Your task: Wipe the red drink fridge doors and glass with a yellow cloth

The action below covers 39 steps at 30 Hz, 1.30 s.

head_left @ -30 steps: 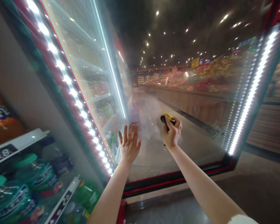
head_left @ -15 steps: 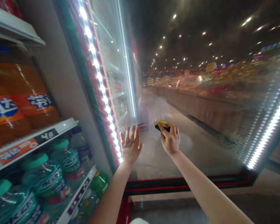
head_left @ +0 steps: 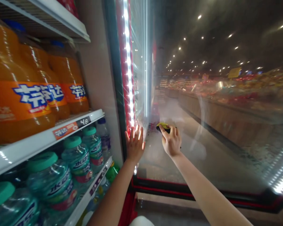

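Observation:
A yellow and black sponge-like pad (head_left: 163, 126) is in my right hand (head_left: 171, 141), pressed against the glass door (head_left: 209, 150) of a drinks fridge. My fingers wrap over the pad, hiding much of it. My left hand (head_left: 135, 144) lies with fingers spread near the door's hinge side, beside the bright LED strip (head_left: 129, 78); its palm is turned away from me. Hazy, smeared patches show on the glass around the pad.
Fridge shelves on the left hold large orange soda bottles (head_left: 30, 94) and, below, turquoise-capped bottles (head_left: 53, 179). A white shelf edge (head_left: 37, 146) juts close to my left arm. The door's black and red bottom frame (head_left: 165, 187) crosses below my hands. Store displays (head_left: 217, 106) appear through the glass.
My view has swung left, so more of the shelves and bottles shows. The left hand stays spread by the light strip. My right hand still grips the pad on the glass.

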Available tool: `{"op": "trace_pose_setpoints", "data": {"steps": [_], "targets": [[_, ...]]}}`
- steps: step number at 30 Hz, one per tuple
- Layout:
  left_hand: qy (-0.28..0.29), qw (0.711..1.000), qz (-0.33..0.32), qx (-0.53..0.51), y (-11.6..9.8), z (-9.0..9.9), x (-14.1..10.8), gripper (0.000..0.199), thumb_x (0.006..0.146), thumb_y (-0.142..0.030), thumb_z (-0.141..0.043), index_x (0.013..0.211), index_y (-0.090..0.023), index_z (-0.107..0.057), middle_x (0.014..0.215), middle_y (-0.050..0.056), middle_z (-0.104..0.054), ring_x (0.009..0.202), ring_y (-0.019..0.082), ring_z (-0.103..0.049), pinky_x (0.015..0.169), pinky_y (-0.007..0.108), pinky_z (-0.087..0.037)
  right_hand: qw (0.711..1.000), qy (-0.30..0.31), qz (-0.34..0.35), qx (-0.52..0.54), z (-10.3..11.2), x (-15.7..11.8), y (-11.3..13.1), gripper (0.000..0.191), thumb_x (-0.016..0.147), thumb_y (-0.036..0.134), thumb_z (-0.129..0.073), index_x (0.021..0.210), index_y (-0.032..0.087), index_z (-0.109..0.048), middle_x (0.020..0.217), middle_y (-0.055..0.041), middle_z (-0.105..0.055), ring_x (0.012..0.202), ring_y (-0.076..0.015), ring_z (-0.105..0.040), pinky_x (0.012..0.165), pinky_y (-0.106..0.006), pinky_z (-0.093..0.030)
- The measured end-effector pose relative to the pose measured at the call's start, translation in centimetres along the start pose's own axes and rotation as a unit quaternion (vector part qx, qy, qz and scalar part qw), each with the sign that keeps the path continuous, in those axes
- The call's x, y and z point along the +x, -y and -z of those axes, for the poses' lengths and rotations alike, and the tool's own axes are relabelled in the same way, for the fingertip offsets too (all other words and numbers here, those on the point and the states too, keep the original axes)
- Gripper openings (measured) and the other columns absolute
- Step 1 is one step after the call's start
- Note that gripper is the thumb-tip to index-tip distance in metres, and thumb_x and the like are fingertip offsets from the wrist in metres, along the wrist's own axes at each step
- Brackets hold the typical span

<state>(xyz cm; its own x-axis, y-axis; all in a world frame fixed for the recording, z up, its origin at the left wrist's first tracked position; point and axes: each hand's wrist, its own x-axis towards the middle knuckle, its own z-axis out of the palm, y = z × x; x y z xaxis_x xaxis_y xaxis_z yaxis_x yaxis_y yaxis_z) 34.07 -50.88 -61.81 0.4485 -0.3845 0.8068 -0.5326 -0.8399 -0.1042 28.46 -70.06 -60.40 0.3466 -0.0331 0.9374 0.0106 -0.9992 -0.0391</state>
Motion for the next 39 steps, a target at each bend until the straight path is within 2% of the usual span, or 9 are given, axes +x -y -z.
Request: {"op": "trace_pose_setpoints", "data": {"steps": [4, 7, 12, 18, 26, 30, 34, 36, 39], "targets": [[0.006, 1.0, 0.015, 0.004, 1.1, 0.4, -0.6, 0.077, 0.091, -0.027, -0.06, 0.16, -0.017, -0.027, 0.166, 0.015, -0.028, 0.157, 0.034, -0.013, 0.126, 0.065, -0.007, 1.0, -0.01, -0.001, 0.012, -1.8, 2.3, 4.0, 0.045, 0.096, 0.017, -0.053, 0.136, 0.032, -0.064, 0.12, -0.0128, -0.056, 0.099, -0.0249, -0.051, 0.086, -0.039, -0.048], [-0.001, 1.0, 0.017, 0.001, 1.8, 0.2, -1.4, 0.075, 0.093, -0.028, -0.059, 0.16, -0.016, -0.027, 0.166, 0.016, -0.027, 0.157, 0.034, -0.012, 0.126, 0.064, -0.01, 0.999, 0.015, 0.042, 0.014, -3.0, 1.6, 6.3, 0.047, 0.097, 0.018, -0.055, 0.14, 0.033, -0.061, 0.126, -0.0129, -0.056, 0.097, -0.024, -0.05, 0.085, -0.038, -0.047], [-0.011, 1.0, 0.021, 0.009, 2.4, 0.2, -2.5, 0.076, 0.091, -0.028, -0.062, 0.159, -0.017, -0.028, 0.167, 0.016, -0.025, 0.157, 0.033, -0.01, 0.126, 0.062, -0.013, 0.989, 0.072, 0.132, 0.002, -2.9, 0.1, 6.3, 0.053, 0.096, 0.018, -0.06, 0.143, 0.04, -0.056, 0.122, -0.0088, -0.059, 0.094, -0.0216, -0.049, 0.081, -0.034, -0.046], [-0.029, 0.999, 0.02, 0.017, 2.9, 0.5, -2.5, 0.081, 0.089, -0.028, -0.067, 0.159, -0.017, -0.027, 0.165, 0.017, -0.029, 0.157, 0.033, -0.013, 0.126, 0.062, -0.016, 0.994, 0.059, 0.09, -0.002, -2.7, 3.9, 7.5, 0.049, 0.098, 0.021, -0.057, 0.144, 0.038, -0.056, 0.124, -0.0103, -0.058, 0.098, -0.023, -0.049, 0.084, -0.035, -0.044], [-0.022, 0.999, 0.026, 0.01, 3.3, 1.1, -3.9, 0.082, 0.086, -0.022, -0.067, 0.158, -0.014, -0.029, 0.164, 0.019, -0.032, 0.155, 0.036, -0.02, 0.125, 0.062, -0.021, 0.971, 0.097, 0.219, -0.003, -5.3, -3.7, 7.8, 0.039, 0.097, 0.026, -0.062, 0.134, 0.037, -0.064, 0.123, -0.0074, -0.063, 0.095, -0.0227, -0.048, 0.074, -0.034, -0.041], [-0.039, 0.999, 0.031, 0.015, 3.4, 1.4, -3.6, 0.078, 0.086, -0.018, -0.065, 0.157, -0.013, -0.032, 0.163, 0.02, -0.034, 0.154, 0.036, -0.023, 0.123, 0.062, -0.023, 0.972, 0.095, 0.214, 0.014, -4.1, 0.8, 7.8, 0.033, 0.097, 0.024, -0.062, 0.126, 0.038, -0.069, 0.121, -0.0062, -0.063, 0.094, -0.0217, -0.048, 0.075, -0.033, -0.039], [-0.066, 0.997, 0.024, 0.011, 3.0, 1.4, -2.1, 0.078, 0.085, -0.017, -0.067, 0.155, -0.013, -0.034, 0.163, 0.021, -0.034, 0.155, 0.037, -0.02, 0.123, 0.063, -0.024, 0.993, 0.04, 0.113, 0.017, -2.1, 7.6, 7.6, 0.04, 0.096, 0.022, -0.061, 0.132, 0.039, -0.065, 0.125, -0.0072, -0.06, 0.098, -0.0231, -0.049, 0.081, -0.033, -0.039], [-0.074, 0.997, 0.02, 0.009, 2.8, 1.5, -1.5, 0.08, 0.085, -0.018, -0.068, 0.156, -0.013, -0.032, 0.163, 0.021, -0.032, 0.155, 0.037, -0.017, 0.123, 0.063, -0.023, 0.998, 0.016, 0.066, 0.016, -1.6, 8.2, 7.4, 0.043, 0.095, 0.022, -0.061, 0.135, 0.039, -0.063, 0.128, -0.0083, -0.058, 0.101, -0.0242, -0.049, 0.084, -0.035, -0.04], [-0.084, 0.996, 0.027, 0.002, 2.7, 1.7, -1.4, 0.086, 0.085, -0.018, -0.068, 0.159, -0.015, -0.025, 0.165, 0.02, -0.028, 0.156, 0.036, -0.014, 0.124, 0.063, -0.022, 0.998, 0.007, 0.063, 0.012, -1.9, 5.8, 7.6, 0.046, 0.094, 0.021, -0.062, 0.136, 0.038, -0.063, 0.128, -0.0089, -0.059, 0.101, -0.0241, -0.049, 0.084, -0.035, -0.04]]}}
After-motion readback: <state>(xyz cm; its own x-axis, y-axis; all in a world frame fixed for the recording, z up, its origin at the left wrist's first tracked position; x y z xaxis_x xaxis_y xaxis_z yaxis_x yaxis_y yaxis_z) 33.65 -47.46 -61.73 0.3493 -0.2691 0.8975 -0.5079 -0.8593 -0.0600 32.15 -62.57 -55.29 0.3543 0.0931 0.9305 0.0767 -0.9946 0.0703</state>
